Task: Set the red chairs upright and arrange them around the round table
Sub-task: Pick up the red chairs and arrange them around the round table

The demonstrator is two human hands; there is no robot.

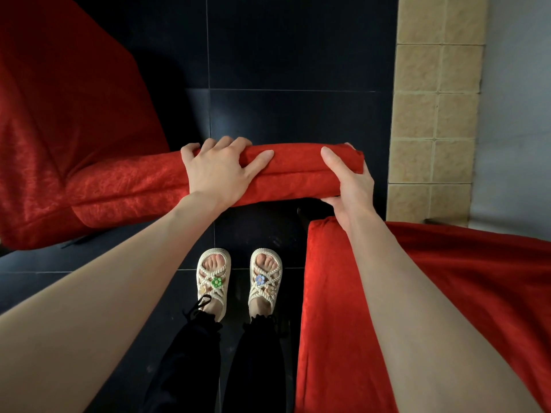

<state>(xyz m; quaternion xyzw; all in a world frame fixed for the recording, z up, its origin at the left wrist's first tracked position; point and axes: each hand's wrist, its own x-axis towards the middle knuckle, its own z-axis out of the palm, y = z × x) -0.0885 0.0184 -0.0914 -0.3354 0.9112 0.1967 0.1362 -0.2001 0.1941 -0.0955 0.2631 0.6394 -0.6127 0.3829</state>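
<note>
Red fabric covers the chair (98, 180); left hand (219, 171) and right hand (350, 183) both clamp fingers around its padded edge above dark floor tiles (298, 70).

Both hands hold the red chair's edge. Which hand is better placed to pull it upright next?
Probably the right hand: its grip wraps the free end of the red chair edge, thumb on top and fingers beneath. The left hand only presses over the top.

The red fabric-covered chair (113, 180) wears a crinkled cloth with a faint sheen, as does the second red cloth-covered chair (337, 308). The dark tiled floor (298, 55) looks smooth and glossy; the beige wall tiles (435, 114) look mottled and matt. The cream sandals (213, 278) are woven rope.
</note>
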